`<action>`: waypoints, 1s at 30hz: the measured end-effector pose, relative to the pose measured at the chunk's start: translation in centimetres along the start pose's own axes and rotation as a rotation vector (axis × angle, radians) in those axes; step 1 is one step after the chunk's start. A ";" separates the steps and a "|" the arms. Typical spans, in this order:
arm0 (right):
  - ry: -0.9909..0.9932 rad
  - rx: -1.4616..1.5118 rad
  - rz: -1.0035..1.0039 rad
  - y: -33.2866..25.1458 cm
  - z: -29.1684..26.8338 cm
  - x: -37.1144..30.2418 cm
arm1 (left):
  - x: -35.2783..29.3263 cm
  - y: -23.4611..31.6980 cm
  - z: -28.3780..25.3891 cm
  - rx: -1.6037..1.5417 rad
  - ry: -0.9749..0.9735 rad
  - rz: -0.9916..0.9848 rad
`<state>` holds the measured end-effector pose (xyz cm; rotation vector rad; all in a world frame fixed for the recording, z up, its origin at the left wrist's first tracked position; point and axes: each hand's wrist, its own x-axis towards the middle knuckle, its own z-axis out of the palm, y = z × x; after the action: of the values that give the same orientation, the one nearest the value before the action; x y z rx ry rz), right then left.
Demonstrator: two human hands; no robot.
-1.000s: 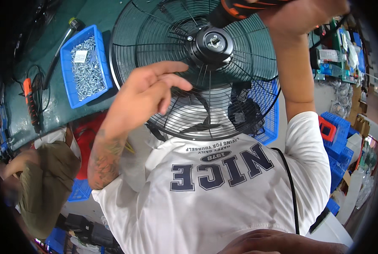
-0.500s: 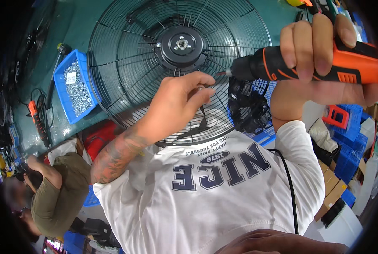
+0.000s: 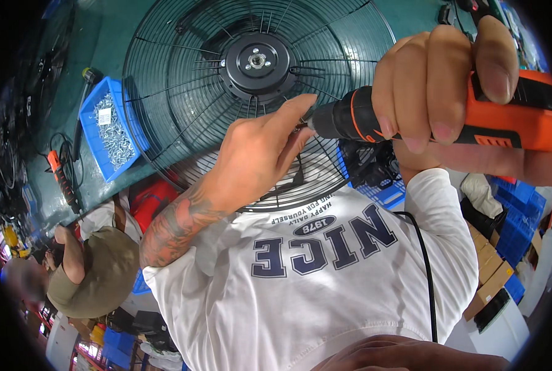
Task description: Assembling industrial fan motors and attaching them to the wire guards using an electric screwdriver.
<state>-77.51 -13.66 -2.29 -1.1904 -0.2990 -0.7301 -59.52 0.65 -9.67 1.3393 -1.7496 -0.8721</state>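
Observation:
A black wire fan guard (image 3: 164,93) lies on the green table, with a round black motor (image 3: 257,65) at its centre. My right hand (image 3: 427,93) grips an orange and black power screwdriver (image 3: 359,114), held level over the right side of the guard and pointing left. Its tip reaches the fingertips of my left hand (image 3: 257,151). Thumb and forefinger of that hand are pinched just below the motor, above the wires. Something small and metallic shows between them, too hidden to name. A blue tray (image 3: 130,136) full of loose silver screws (image 3: 112,139) stands left of the guard.
A second orange and black tool (image 3: 62,176) with a cord lies on the table (image 3: 99,55) at left. Black parts in a blue basket (image 3: 387,195) sit beside my right arm. Another person (image 3: 93,272) is at lower left. Cartons (image 3: 489,266) and blue crates stand at right.
The power screwdriver has moved left and slightly down, bringing its tip to my left fingertips. The left fingers have drawn closer together. The view has shifted a little.

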 end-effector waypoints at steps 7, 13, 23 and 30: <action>-0.076 -0.038 0.001 0.3 -0.2 0.8 | -0.2 0.2 -0.6 0.134 0.011 0.077; -0.107 -0.158 -0.002 -0.2 -1.3 0.9 | -0.4 1.6 -4.0 0.076 0.144 -0.025; 0.222 -0.124 -0.083 2.0 -3.7 0.8 | -7.3 -7.8 -13.4 -1.597 0.814 -0.113; 0.233 -0.128 -0.064 3.0 -4.1 0.4 | -4.3 -5.5 -10.1 -1.136 0.629 -0.226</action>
<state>-75.91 -16.99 -5.79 -1.2070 -0.0981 -0.9464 -47.44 2.95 -10.18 0.8491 -0.4298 -1.1356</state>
